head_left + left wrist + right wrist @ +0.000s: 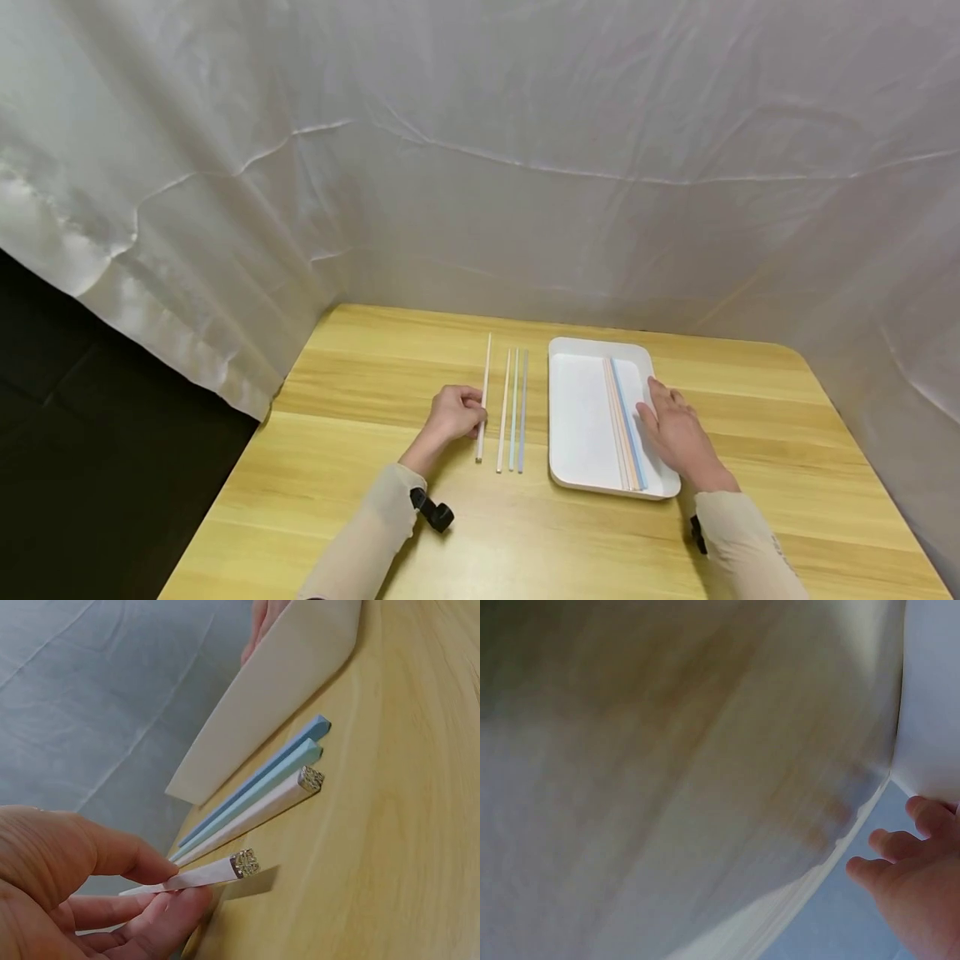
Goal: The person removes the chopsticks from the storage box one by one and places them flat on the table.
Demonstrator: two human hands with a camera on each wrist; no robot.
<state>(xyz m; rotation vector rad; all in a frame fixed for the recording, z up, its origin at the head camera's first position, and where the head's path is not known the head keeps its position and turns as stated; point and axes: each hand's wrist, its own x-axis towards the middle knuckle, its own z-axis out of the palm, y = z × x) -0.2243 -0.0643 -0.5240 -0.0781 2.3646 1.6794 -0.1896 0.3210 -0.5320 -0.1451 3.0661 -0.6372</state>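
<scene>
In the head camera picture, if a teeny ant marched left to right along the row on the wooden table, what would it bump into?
Left grip, pale pink chopstick it pinches, second pale pink chopstick, mint-green chopstick, blue chopstick, white tray, right grip at the tray's right side.

Pale pink chopstick (202,878) (patterned metallic end) in left fingers (176,919), beside three more chopsticks (255,799)

A wood-grain table (487,542) bears 3 chopsticks (513,408) and 1 tray (577,417).
</scene>
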